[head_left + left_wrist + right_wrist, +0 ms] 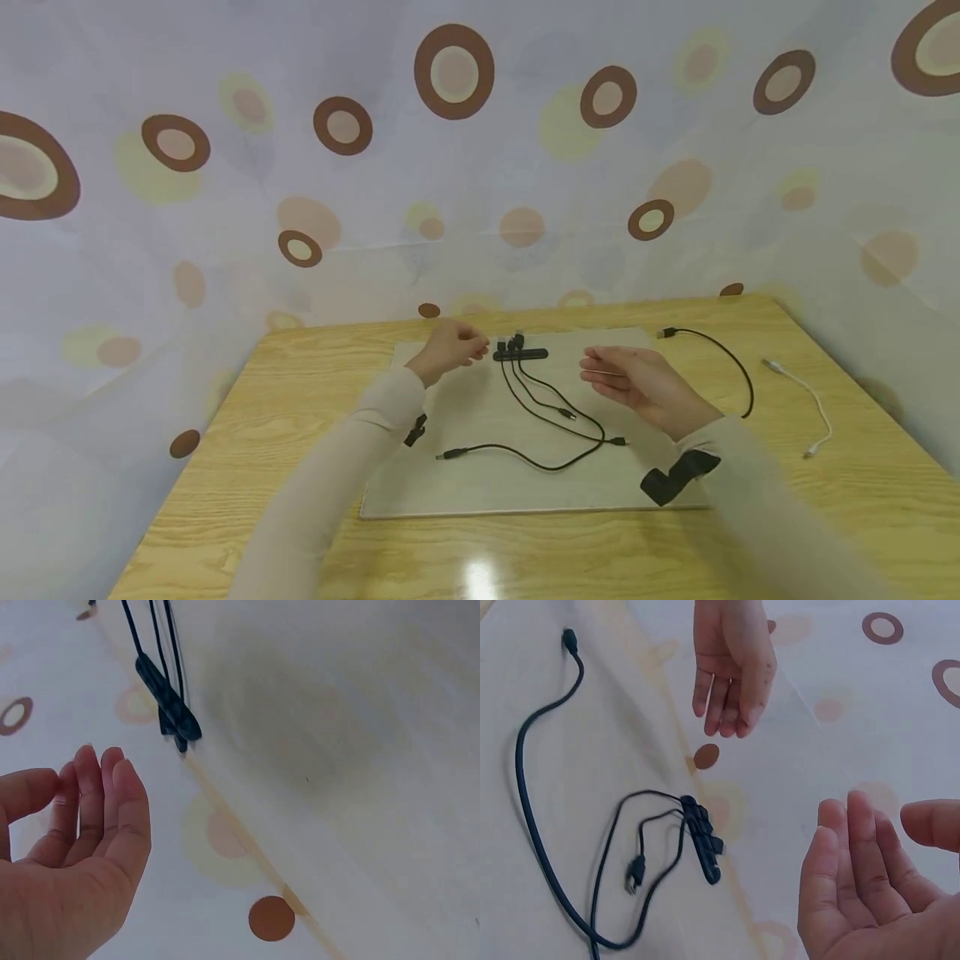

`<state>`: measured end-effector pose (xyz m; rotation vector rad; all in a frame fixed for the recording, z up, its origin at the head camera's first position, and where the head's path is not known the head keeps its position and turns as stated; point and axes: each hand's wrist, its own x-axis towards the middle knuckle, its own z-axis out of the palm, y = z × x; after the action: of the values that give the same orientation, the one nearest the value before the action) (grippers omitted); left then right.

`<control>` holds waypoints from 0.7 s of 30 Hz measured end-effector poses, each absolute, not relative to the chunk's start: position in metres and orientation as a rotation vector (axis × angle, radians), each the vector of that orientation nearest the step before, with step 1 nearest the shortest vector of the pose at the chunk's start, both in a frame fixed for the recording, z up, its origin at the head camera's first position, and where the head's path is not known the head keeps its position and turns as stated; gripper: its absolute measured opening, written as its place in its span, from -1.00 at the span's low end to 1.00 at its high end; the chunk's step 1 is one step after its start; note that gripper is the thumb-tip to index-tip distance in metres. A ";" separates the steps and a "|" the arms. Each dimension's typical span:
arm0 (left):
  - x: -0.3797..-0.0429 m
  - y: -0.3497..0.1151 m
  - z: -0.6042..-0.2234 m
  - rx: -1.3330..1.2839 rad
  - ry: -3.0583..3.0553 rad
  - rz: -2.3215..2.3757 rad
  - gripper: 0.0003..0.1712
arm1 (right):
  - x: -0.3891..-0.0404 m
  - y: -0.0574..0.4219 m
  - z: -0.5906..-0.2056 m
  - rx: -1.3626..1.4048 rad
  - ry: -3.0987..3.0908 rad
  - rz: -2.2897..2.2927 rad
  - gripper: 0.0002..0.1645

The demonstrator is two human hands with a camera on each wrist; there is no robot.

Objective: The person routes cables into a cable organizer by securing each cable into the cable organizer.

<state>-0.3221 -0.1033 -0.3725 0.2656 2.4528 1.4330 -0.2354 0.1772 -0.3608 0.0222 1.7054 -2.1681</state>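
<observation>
A black cable clip strip [534, 354] lies near the far edge of a pale board [450, 492], with several black cables set across it. Their plugs stick out beyond its far side, and the cables [558, 468] curl toward me over the board. To the left of the strip hovers my left hand [450, 348], fingers loosely bent and holding nothing. My right hand [637, 383] is held to the right of the strip, fingers nearly straight, also with nothing in it. In the right wrist view the strip [701, 840] shows apart from both hands.
On the wooden table [255, 467], right of the board, lie another black cable [731, 354] and a short white cable [813, 400]. A patterned sheet [517, 167] with brown rings hangs behind and beside the table.
</observation>
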 end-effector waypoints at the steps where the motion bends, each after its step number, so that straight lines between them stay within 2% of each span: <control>1: -0.316 -0.099 -0.368 0.272 2.443 1.433 -0.74 | -0.236 0.184 -0.360 0.025 1.723 -2.165 -0.53; 8: -0.295 -0.074 -0.372 0.386 2.395 1.426 -0.76 | -0.242 0.231 -0.351 0.035 1.668 -2.245 -0.78; 15: -0.265 -0.045 -0.375 0.520 2.324 1.409 -0.75 | -0.260 0.266 -0.347 0.064 1.698 -2.341 -0.85; 21: -0.241 -0.018 -0.382 0.605 2.194 1.459 -0.74 | -0.274 0.291 -0.354 0.014 2.011 -2.312 -0.88</control>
<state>-0.2412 -0.0176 -0.3824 0.6049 2.1940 1.4593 -0.2745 0.2907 -0.3539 0.0139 2.0107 -2.3123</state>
